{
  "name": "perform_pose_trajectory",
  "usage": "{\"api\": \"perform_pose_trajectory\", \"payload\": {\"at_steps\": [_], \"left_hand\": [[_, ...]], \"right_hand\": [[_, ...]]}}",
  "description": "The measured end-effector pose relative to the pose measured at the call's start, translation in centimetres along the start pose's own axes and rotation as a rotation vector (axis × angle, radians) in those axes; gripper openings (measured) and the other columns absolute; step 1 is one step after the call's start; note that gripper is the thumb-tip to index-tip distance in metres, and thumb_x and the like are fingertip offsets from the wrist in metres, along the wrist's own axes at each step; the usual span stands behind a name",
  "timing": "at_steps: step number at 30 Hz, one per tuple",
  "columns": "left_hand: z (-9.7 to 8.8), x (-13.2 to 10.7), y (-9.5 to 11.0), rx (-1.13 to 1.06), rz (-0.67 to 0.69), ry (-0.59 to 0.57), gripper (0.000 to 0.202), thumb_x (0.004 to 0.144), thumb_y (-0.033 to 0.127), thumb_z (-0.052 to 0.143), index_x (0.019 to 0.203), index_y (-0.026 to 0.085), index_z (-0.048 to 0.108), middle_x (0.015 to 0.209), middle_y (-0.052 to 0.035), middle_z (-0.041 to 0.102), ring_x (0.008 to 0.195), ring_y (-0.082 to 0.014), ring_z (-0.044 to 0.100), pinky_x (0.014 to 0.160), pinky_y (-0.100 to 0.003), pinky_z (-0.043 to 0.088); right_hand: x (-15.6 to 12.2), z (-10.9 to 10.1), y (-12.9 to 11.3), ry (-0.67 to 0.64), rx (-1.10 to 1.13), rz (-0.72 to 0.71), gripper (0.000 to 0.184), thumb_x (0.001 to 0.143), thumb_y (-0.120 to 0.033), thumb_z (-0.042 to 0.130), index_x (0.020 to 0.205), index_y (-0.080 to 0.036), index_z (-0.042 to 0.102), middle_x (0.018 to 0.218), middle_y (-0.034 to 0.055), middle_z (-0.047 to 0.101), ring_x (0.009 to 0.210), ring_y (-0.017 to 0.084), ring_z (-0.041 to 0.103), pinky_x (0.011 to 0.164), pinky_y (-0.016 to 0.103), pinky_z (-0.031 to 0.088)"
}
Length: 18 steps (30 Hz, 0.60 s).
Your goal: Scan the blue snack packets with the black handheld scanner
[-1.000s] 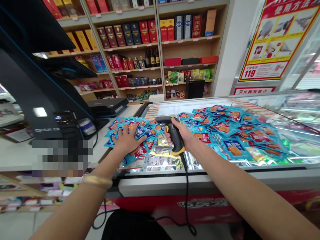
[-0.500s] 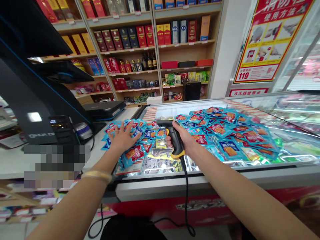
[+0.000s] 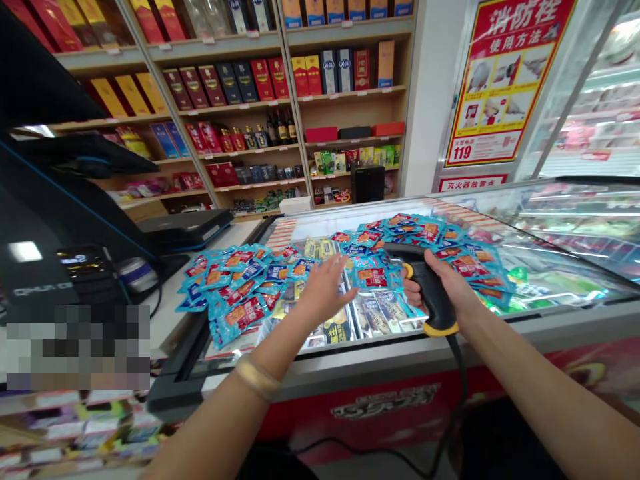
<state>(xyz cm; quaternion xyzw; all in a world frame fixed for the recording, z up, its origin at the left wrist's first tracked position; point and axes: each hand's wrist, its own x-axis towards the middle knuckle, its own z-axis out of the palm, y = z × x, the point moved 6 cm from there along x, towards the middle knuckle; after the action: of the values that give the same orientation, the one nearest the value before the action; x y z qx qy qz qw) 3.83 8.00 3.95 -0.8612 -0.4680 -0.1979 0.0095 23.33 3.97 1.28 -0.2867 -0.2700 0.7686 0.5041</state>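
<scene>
In my right hand (image 3: 450,283) is a black and yellow barcode scanner (image 3: 433,290), its head pointing left and its cable hanging down over the freezer front. My left hand (image 3: 327,287) is stretched out with fingers apart, holding nothing, above the glass between two heaps of snack packets. The left heap (image 3: 235,283) of blue and red packets spreads toward the counter. The right heap (image 3: 400,230) is bigger and partly hidden behind the scanner and my right hand.
The packets lie on a glass-topped chest freezer (image 3: 320,373) with goods inside. At left stand a dark checkout terminal (image 3: 75,220) and a flat black device (image 3: 187,227) on a white counter. Shelves (image 3: 235,107) of boxes and bottles rise behind. A red fire-instruction poster (image 3: 505,83) hangs at right.
My left hand has lifted off the left heap and moved right, toward the right heap. My right hand has carried the scanner to the right. The view has shifted slightly.
</scene>
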Motion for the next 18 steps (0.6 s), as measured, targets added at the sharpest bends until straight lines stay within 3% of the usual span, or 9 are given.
{"api": "perform_pose_trajectory", "payload": {"at_steps": [2, 5, 9, 12, 15, 18], "left_hand": [[2.0, 0.9, 2.1, -0.021, 0.043, -0.103, 0.07, 0.085, 0.046, 0.057, 0.144, 0.018, 0.033, 0.151, -0.0167, 0.036, 0.139, -0.0292, 0.034, 0.114, -0.051, 0.027], [3.8, 2.0, 3.5, -0.004, 0.05, -0.193, 0.066, 0.086, 0.044, 0.055, 0.142, 0.015, 0.035, 0.148, -0.0182, 0.04, 0.137, -0.0291, 0.038, 0.11, -0.046, 0.034], [3.8, 2.3, 3.5, 0.052, 0.068, -0.178, 0.045, 0.088, 0.029, 0.053, 0.129, 0.012, 0.05, 0.129, -0.0165, 0.059, 0.12, -0.0269, 0.055, 0.102, -0.04, 0.043], [3.1, 1.8, 3.3, 0.0, 0.091, -0.107, 0.031, 0.087, 0.018, 0.05, 0.116, 0.015, 0.06, 0.117, -0.0124, 0.066, 0.111, -0.0249, 0.061, 0.099, -0.04, 0.045], [2.3, 1.1, 1.7, -0.313, -0.148, 0.062, 0.031, 0.091, 0.029, 0.044, 0.114, 0.017, 0.062, 0.103, -0.0106, 0.07, 0.097, -0.0257, 0.067, 0.091, -0.042, 0.051], [3.1, 0.2, -0.1, -0.861, -0.427, 0.13, 0.037, 0.092, 0.04, 0.041, 0.115, 0.018, 0.061, 0.096, -0.0086, 0.071, 0.086, -0.0261, 0.071, 0.079, -0.044, 0.057]], "right_hand": [[-0.7, -1.3, -0.1, 0.047, 0.007, 0.001, 0.043, 0.092, -0.055, 0.042, 0.086, -0.017, 0.06, 0.055, 0.0015, 0.048, 0.047, 0.013, 0.046, 0.043, 0.02, 0.041], [-1.1, -2.0, 0.3, 0.07, -0.012, 0.01, 0.043, 0.091, -0.056, 0.042, 0.088, -0.016, 0.06, 0.054, 0.0017, 0.049, 0.047, 0.013, 0.047, 0.042, 0.02, 0.04], [-1.1, -1.9, 0.5, 0.06, -0.061, -0.011, 0.042, 0.089, -0.056, 0.048, 0.088, -0.016, 0.06, 0.054, 0.0014, 0.05, 0.047, 0.012, 0.048, 0.042, 0.019, 0.041], [-1.2, -1.8, 0.6, 0.082, -0.048, -0.016, 0.042, 0.09, -0.055, 0.047, 0.088, -0.015, 0.06, 0.053, 0.0012, 0.05, 0.046, 0.012, 0.047, 0.041, 0.019, 0.04], [-1.3, -1.8, 0.5, 0.094, -0.031, -0.04, 0.041, 0.093, -0.052, 0.044, 0.089, -0.015, 0.061, 0.053, 0.0021, 0.052, 0.046, 0.013, 0.048, 0.042, 0.019, 0.041], [-1.4, -1.9, 0.6, 0.098, -0.048, -0.05, 0.041, 0.093, -0.052, 0.043, 0.089, -0.015, 0.061, 0.052, 0.0028, 0.053, 0.046, 0.013, 0.049, 0.042, 0.019, 0.041]]}}
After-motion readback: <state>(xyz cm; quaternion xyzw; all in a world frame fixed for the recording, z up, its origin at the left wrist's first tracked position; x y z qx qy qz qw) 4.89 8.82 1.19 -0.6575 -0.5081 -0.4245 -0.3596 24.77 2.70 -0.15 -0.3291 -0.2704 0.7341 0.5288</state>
